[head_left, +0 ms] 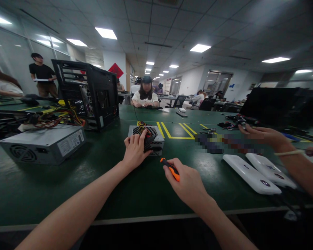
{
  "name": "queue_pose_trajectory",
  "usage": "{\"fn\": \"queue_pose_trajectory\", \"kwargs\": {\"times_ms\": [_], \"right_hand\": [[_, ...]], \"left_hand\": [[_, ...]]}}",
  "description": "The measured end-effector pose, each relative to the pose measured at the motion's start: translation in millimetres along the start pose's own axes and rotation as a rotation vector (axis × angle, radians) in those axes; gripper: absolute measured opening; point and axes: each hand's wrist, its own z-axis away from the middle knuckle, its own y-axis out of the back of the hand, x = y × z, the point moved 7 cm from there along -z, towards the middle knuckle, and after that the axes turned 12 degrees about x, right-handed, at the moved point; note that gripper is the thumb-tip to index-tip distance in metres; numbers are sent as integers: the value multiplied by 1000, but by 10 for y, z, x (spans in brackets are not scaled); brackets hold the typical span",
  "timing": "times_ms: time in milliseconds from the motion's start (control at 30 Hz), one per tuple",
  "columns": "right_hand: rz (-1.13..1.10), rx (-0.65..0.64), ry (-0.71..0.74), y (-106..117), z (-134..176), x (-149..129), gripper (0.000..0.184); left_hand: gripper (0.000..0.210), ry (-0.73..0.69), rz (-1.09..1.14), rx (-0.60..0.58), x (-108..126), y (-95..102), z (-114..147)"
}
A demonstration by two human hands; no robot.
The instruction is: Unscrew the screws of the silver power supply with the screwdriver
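Note:
A small grey power supply unit [159,139] with a perforated casing sits on the green table before me. Black, yellow and red cables [143,127] lie bundled on top of it. My left hand [136,147] grips the unit from its left, fingers over the top by the cables and thumb along the near side. An orange-and-black screwdriver [172,169] is in my right hand [186,178], just in front of the unit. The screwdriver's tip points towards the near side; whether it touches a screw is too small to tell.
To the left are a larger power supply [67,144] and a black computer case [104,93]. White power banks [250,173] lie on the right, near another person's hand [263,137]. Yellow tape [181,138] marks the green table [94,194]. A person [146,95] sits opposite.

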Motion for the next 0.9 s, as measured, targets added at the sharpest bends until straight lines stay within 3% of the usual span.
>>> {"fn": "queue_pose_trajectory", "kwargs": {"times_ms": [100, 233, 567, 633, 767, 900], "right_hand": [[32, 29, 140, 1, 40, -105, 20], [71, 31, 252, 1, 86, -161, 35], [19, 77, -7, -64, 115, 7, 24], [44, 90, 34, -69, 124, -7, 22], [153, 90, 257, -69, 148, -139, 29], [146, 69, 257, -72, 168, -130, 33]], "left_hand": [[81, 8, 13, 6, -3, 5, 0], [80, 4, 11, 3, -2, 9, -2], [80, 22, 9, 1, -6, 13, -5], [80, 23, 11, -2, -3, 7, -3], [79, 20, 30, -9, -10, -1, -1], [76, 9, 53, 37, 14, 125, -16]]}}
